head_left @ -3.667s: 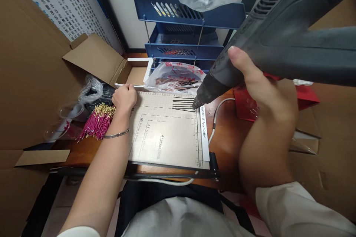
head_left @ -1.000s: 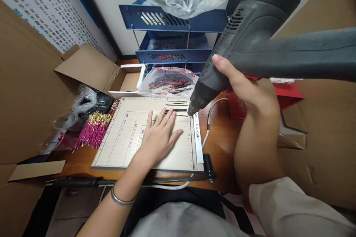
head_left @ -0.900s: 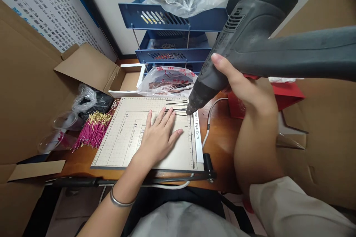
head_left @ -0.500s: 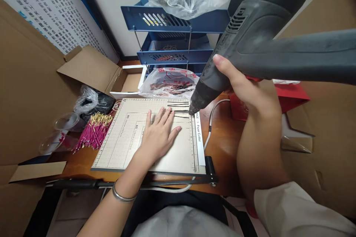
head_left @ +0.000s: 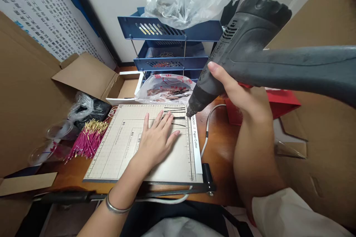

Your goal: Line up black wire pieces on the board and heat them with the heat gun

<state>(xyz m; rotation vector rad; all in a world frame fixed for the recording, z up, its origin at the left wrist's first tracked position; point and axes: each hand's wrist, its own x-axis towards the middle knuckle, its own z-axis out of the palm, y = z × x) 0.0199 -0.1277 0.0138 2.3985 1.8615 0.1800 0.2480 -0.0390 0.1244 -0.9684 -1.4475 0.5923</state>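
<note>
My left hand [head_left: 155,139] lies flat with its fingers spread on the board of a paper cutter [head_left: 174,166]. Its fingertips rest at the left ends of several thin black strips [head_left: 178,118], laid side by side near the board's far right edge. In my right hand [head_left: 239,94] is a black heat gun [head_left: 230,50], its body slanting down to the left. The nozzle ends close to the right ends of the strips; whether it touches the board I cannot tell. Most of my right fingers are hidden behind the gun.
Left of the cutter lies a bundle of magenta wires with gold-coloured ends [head_left: 87,140], near clear plastic cups [head_left: 59,131]. Behind stand an open box [head_left: 129,86], a plastic bag of dark pieces [head_left: 167,89] and a blue tiered rack [head_left: 171,63]. A white cord [head_left: 208,124] runs along the right.
The view has shifted, so the scene sits slightly lower and further left. My left hand stays flat on the board, and the heat gun remains in my right hand over the strips' ends.
</note>
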